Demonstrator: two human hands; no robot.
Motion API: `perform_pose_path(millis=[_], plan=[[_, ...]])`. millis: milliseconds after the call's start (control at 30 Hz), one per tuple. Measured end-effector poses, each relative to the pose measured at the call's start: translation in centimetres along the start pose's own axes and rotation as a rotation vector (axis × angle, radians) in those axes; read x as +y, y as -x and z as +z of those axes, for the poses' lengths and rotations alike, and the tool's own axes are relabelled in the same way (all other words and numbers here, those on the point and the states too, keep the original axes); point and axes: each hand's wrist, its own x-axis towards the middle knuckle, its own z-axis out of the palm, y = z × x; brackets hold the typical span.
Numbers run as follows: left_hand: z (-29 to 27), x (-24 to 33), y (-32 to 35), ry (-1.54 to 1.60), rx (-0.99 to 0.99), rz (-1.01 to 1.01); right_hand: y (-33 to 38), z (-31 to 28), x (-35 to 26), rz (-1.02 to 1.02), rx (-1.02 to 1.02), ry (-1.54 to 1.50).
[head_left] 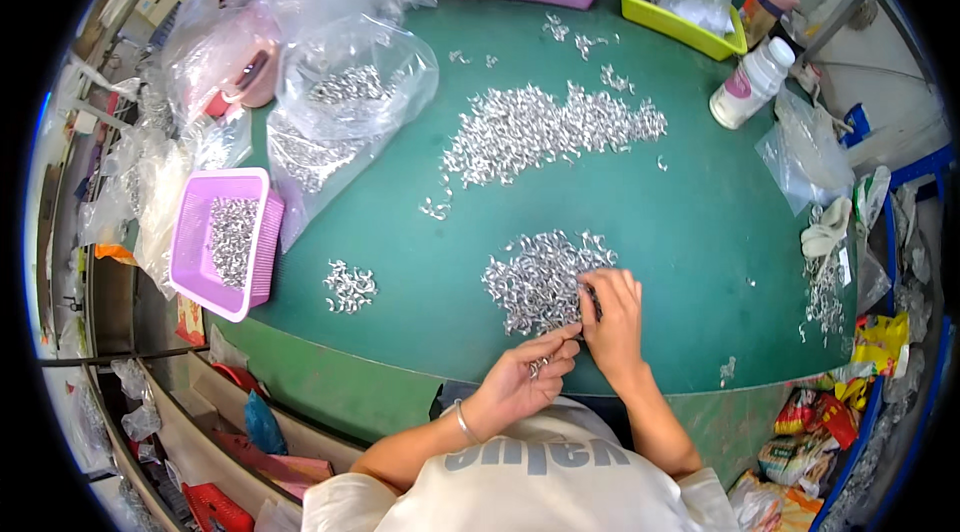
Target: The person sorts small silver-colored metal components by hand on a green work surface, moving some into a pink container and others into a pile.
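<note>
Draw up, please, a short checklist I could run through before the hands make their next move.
1. Left hand has small curved silver metal pieces in its fingers: ok.
2. Right hand is at the near heap of silver metal pieces: ok.
3. Near heap is separate from the long far heap of silver metal pieces: ok, bare green tabletop lies between.
4. No stray pieces beyond the far heap: not ok, some scattered pieces lie there.
5. Lilac rectangular plastic basket is fully supported at the table's edge: cannot tell.
</note>
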Motion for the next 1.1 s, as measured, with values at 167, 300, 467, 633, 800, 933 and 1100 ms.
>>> perform_pose_path(millis=[167, 300, 467, 633, 800, 933, 1100], plan=[[0.4, 1.1, -0.3, -0.275, 0.140, 0.077, -0.8, -0.5, 0.3, -0.046, -0.080, -0.031], [0.2, 2.2, -0.4, -0.387, 0.126, 0.185, -0.7, -1.3, 0.7, -0.041, -0.043, -0.094], [0.8, 1.2, -0.8, -0.652, 0.137, 0.264, 0.3, -4.6, 1.1, 0.001, -0.037, -0.150], [0.0, 0.6, 0.8, -1.299, 0.170, 0.064, 5.4, -10.9, 3.0, 0.284, -0.078, -0.329], [-0.7, -1.7, -0.1, -1.878, -0.174, 0.043, 14.1, -15.9, 5.6, 0.920, -0.600, -0.099], [-0.9, -3.8, -2.1, -2.257, -0.412, 0.003, 20.8, -14.7, 4.8, 0.973, -0.937, 0.258], [-1.9, -5.4, -2.5, -2.609, -0.446, -0.062, 24.7, -12.2, 2.8, 0.928, -0.843, 0.135]])
